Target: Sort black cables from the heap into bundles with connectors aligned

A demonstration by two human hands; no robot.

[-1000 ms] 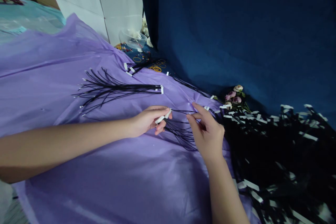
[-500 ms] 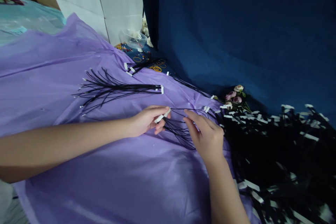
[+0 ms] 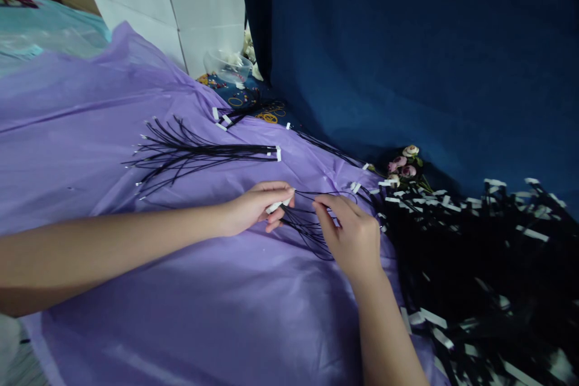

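Observation:
My left hand (image 3: 266, 205) is closed on a bunch of thin black cords (image 3: 307, 230), gripping it by the white end tabs (image 3: 275, 206). From there the cords fan out to the right and pass behind and under my right hand (image 3: 350, 226). The thumb and forefinger of my right hand are pinched together at a thin black cord stretching from my left fingers. Above my hands, another black cord bundle (image 3: 203, 151) lies flat, its white tab (image 3: 278, 153) at the right and its loose ends spread leftward.
A purple sheet (image 3: 203, 313) covers the work surface. To the right lies a big heap of black cords with white tabs (image 3: 474, 253). Artificial roses (image 3: 402, 164), yellow rubber bands (image 3: 268, 117) and a clear bowl (image 3: 230, 66) sit farther back. A dark blue cloth (image 3: 407, 54) hangs behind.
My right thumb and forefinger have closed into a pinch and shifted slightly left. The white tabs in my left hand have tilted together. The bundle above has not moved on the sheet.

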